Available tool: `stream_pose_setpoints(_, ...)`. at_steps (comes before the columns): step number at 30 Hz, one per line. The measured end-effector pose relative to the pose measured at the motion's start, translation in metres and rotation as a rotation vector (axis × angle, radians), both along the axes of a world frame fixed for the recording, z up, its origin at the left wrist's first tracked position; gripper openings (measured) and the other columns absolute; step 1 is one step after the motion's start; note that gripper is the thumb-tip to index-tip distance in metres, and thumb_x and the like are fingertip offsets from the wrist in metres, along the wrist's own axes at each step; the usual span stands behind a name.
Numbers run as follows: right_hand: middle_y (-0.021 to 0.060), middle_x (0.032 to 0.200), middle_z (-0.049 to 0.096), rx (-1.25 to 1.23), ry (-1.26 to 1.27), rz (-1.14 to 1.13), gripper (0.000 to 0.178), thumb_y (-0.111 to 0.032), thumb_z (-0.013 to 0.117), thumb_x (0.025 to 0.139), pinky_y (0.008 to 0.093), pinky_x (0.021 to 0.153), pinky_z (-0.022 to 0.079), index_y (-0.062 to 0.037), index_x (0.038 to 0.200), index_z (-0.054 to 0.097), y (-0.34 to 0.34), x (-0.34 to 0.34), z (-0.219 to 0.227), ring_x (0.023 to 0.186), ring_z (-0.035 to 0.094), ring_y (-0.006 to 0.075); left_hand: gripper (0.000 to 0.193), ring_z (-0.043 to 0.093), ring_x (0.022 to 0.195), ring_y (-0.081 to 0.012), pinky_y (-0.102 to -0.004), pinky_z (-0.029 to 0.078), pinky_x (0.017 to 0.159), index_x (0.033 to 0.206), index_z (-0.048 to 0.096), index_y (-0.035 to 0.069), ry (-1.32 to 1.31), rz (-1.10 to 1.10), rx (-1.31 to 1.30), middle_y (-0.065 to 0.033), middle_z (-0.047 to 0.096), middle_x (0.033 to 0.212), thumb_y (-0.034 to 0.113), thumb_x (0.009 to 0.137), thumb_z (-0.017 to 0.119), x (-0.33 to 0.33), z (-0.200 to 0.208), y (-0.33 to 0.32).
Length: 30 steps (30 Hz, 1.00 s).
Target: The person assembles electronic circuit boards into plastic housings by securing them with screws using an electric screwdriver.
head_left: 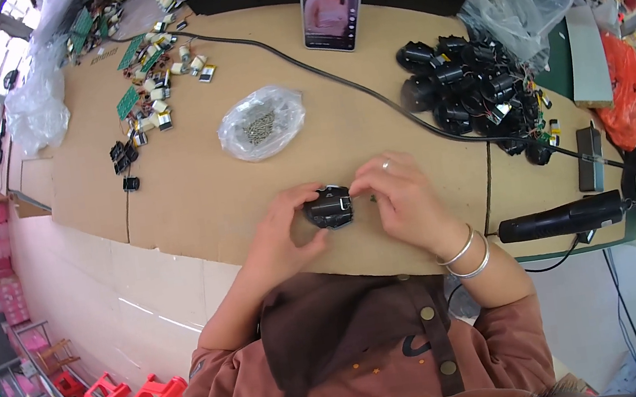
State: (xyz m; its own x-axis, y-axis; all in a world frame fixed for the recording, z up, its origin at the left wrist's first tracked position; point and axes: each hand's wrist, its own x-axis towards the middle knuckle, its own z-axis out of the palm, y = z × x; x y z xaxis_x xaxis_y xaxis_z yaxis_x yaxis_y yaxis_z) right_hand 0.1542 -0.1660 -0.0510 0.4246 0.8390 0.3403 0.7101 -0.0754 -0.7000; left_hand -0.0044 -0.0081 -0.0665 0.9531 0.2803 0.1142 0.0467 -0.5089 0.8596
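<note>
On the cardboard-covered table in front of me lies a small black plastic housing (327, 208) with a rounded edge and parts set inside it. My left hand (287, 225) grips it from the left, thumb below and fingers above. At its right edge, the fingertips of my right hand (399, 195) are pinched together; whatever they hold is too small to make out. A tiny dark piece shows just beside those fingertips. Beyond the housing sits a clear plastic bag (286, 114) with a heap of small metal screws (260, 128) in it.
A pile of black housings (472, 83) with wires stands at the right. Batteries and green circuit boards (128, 102) lie at the far left. A phone (333, 1) leans at the back. A black cable (299, 63) crosses the table. A black electric screwdriver (561, 218) rests at the right edge.
</note>
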Motion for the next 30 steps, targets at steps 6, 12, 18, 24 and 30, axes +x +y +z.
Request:
stream_pose_setpoints(6, 0.0053, 0.082, 0.057, 0.036, 0.029, -0.009, 0.022, 0.01, 0.055, 0.066, 0.0368, 0.079, 0.042, -0.006, 0.08, 0.06, -0.001, -0.003, -0.001, 0.081, 0.055, 0.026, 0.053, 0.057, 0.108, -0.0262, -0.0347, 0.046, 0.089, 0.113, 0.049, 0.005, -0.025, -0.007, 0.054, -0.0144, 0.056, 0.121, 0.001, 0.065, 0.07, 0.002, -0.001, -0.001)
stream_pose_setpoints(12, 0.0049, 0.083, 0.057, 0.043, 0.029, -0.001, 0.021, 0.008, 0.056, 0.067, 0.0373, 0.081, 0.04, -0.0062, 0.082, 0.059, 0.0, -0.004, -0.005, 0.082, 0.055, 0.0253, 0.052, 0.058, 0.104, -0.0264, -0.0339, 0.047, 0.086, 0.112, 0.049, 0.005, -0.018, -0.007, 0.123, -0.0149, 0.057, 0.119, 0.002, 0.065, 0.07, 0.003, 0.002, -0.001)
stream_pose_setpoints(18, 0.0051, 0.085, 0.057, 0.005, 0.022, 0.01, 0.017, 0.002, 0.062, 0.071, 0.0368, 0.083, 0.04, -0.0073, 0.086, 0.06, 0.0, -0.004, -0.005, 0.084, 0.055, 0.0255, 0.051, 0.057, 0.107, -0.0308, -0.0377, 0.048, 0.089, 0.11, 0.051, 0.005, -0.001, 0.009, 0.138, -0.0136, 0.058, 0.118, 0.001, 0.064, 0.073, 0.005, 0.007, -0.002)
stream_pose_setpoints(24, 0.0046, 0.09, 0.058, -0.015, -0.021, 0.076, 0.025, -0.013, 0.072, 0.071, 0.0376, 0.087, 0.039, -0.0082, 0.093, 0.062, 0.005, -0.012, -0.003, 0.089, 0.055, 0.0249, 0.05, 0.057, 0.107, -0.0311, -0.0384, 0.047, 0.089, 0.11, 0.051, 0.005, -0.019, 0.021, 0.115, -0.0136, 0.058, 0.118, 0.001, 0.064, 0.073, 0.002, 0.004, -0.003)
stream_pose_setpoints(30, 0.0054, 0.092, 0.057, 0.003, -0.062, 0.078, 0.028, -0.013, 0.075, 0.068, 0.0386, 0.086, 0.04, -0.0069, 0.093, 0.062, 0.006, -0.014, -0.01, 0.09, 0.054, 0.0264, 0.05, 0.056, 0.108, -0.0303, -0.0381, 0.047, 0.09, 0.11, 0.052, 0.005, -0.025, 0.014, 0.112, -0.0122, 0.059, 0.119, 0.002, 0.065, 0.073, 0.001, 0.005, -0.002)
